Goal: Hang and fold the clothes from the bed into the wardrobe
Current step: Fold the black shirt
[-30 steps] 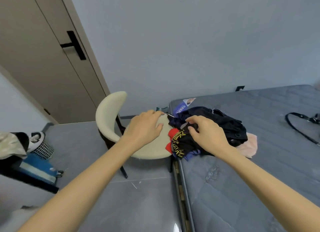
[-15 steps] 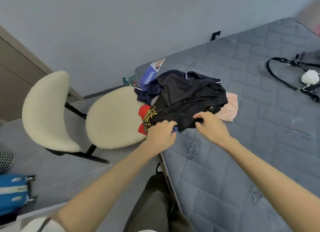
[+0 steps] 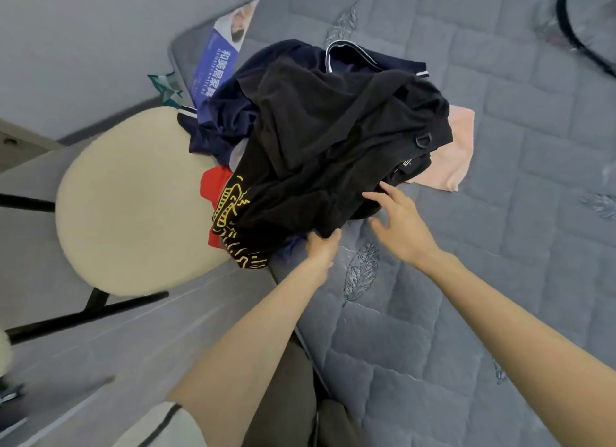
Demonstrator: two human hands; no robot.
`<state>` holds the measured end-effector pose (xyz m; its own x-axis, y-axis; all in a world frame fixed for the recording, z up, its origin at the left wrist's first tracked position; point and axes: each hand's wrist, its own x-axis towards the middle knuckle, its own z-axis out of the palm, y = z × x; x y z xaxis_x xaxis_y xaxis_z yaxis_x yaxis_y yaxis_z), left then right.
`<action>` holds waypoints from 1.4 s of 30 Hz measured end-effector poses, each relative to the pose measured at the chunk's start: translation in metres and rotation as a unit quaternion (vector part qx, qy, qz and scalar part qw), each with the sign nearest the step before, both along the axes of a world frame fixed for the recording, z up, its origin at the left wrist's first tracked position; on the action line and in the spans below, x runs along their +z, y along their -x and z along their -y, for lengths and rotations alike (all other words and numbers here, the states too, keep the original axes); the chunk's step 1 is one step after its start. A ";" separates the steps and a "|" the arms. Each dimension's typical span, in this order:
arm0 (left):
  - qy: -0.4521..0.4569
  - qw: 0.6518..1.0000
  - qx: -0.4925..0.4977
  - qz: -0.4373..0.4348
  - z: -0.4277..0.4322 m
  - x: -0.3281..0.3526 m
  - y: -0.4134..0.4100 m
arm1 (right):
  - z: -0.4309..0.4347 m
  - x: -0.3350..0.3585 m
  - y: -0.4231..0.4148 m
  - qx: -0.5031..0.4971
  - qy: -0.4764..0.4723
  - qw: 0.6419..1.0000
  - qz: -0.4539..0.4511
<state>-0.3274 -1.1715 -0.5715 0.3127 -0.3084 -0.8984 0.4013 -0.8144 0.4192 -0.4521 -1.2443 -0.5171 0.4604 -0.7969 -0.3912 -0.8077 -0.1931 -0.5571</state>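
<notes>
The left hand (image 3: 322, 245) grip is clamped on the near hem of the black garment (image 3: 333, 136). Just right of it, the right hand (image 3: 401, 225) is spread apart, empty. The garment lies beyond the grip on the bed (image 3: 433, 313) corner; a cream chair (image 3: 133, 200) stands left.

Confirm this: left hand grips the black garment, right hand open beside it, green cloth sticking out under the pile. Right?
Not quite: head view shows the cloth is pink, not green. The left hand grips the black garment; right hand is open.
</notes>
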 end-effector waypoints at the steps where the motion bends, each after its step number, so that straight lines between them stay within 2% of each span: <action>1: 0.008 0.998 0.049 -0.037 0.006 -0.004 0.000 | 0.004 -0.007 0.000 -0.005 -0.001 1.000 0.001; 3: 0.038 0.987 0.129 -0.093 0.013 -0.009 -0.003 | 0.010 -0.019 0.002 -0.013 -0.004 1.000 0.003; 5: 0.063 0.978 0.161 -0.114 0.014 -0.011 -0.004 | 0.013 -0.025 0.003 -0.028 -0.001 1.000 0.007; 9: 0.068 0.987 0.127 -0.071 0.002 -0.003 -0.004 | 0.013 -0.025 0.004 -0.044 -0.004 0.999 0.010; 12: 0.089 0.986 0.105 -0.099 -0.001 0.012 -0.006 | 0.012 -0.016 -0.001 -0.031 -0.006 0.999 0.008; 17: 0.124 0.992 -0.002 0.018 -0.003 0.051 -0.015 | 0.005 0.007 -0.008 -0.002 0.022 1.000 -0.019; 21: 0.200 0.971 -0.065 0.109 -0.009 0.106 -0.038 | -0.003 0.026 -0.016 0.079 -0.003 0.997 -0.021; 24: 0.250 0.955 -0.058 0.146 -0.013 0.151 -0.062 | -0.011 0.038 -0.030 0.096 0.041 0.993 -0.050; 28: 0.312 0.926 -0.088 0.194 -0.025 0.204 -0.093 | -0.013 0.053 -0.056 0.003 0.121 0.993 0.012; 32: 0.332 0.900 -0.114 0.260 -0.038 0.245 -0.124 | -0.020 0.075 -0.093 0.022 0.122 0.990 0.062; 35: 0.313 0.845 -0.154 0.404 -0.049 0.271 -0.151 | -0.031 0.101 -0.119 0.021 0.104 0.989 0.103; 37: 0.293 0.812 -0.182 0.470 -0.058 0.289 -0.174 | -0.033 0.122 -0.133 0.006 0.092 0.988 0.122; 42: 0.189 0.745 -0.385 0.511 -0.097 0.307 -0.228 | -0.029 0.188 -0.159 0.033 0.067 0.984 0.163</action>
